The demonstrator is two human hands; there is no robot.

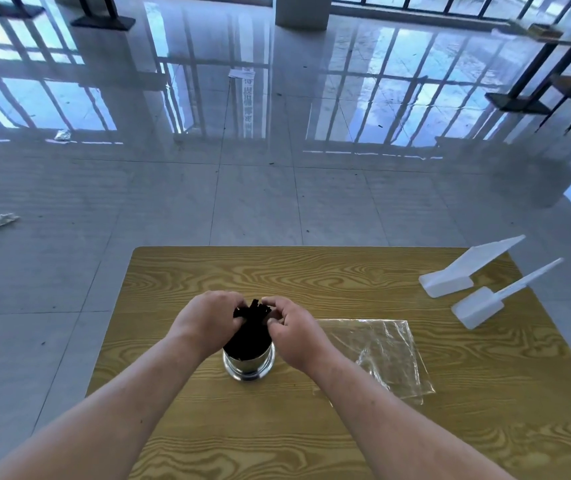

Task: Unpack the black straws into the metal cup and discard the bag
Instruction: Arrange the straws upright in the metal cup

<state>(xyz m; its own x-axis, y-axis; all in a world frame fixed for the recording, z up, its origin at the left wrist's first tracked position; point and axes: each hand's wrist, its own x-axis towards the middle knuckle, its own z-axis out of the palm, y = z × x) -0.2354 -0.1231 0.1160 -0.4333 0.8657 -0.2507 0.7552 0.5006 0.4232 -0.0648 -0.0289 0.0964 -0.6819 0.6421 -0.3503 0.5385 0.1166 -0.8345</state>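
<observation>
At frame centre I see the metal cup (248, 363) upright on the bench (208, 427), black straws (252, 322) standing in it, tips up. My left hand (208, 318) and right hand (292, 332) pinch their tops from either side. The empty bag (386, 355) lies flat just right.

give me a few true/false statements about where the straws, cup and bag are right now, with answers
1. The black straws stand in the metal cup. True.
2. The plastic bag is still full of straws. False: it lies flat and empty on the table, right of the cup.
3. Both the left hand and the right hand are at the tops of the straws. True.
4. The cup lies on its side. False: it stands upright.
5. Two white scoops sit at the table's far right corner. True.
</observation>
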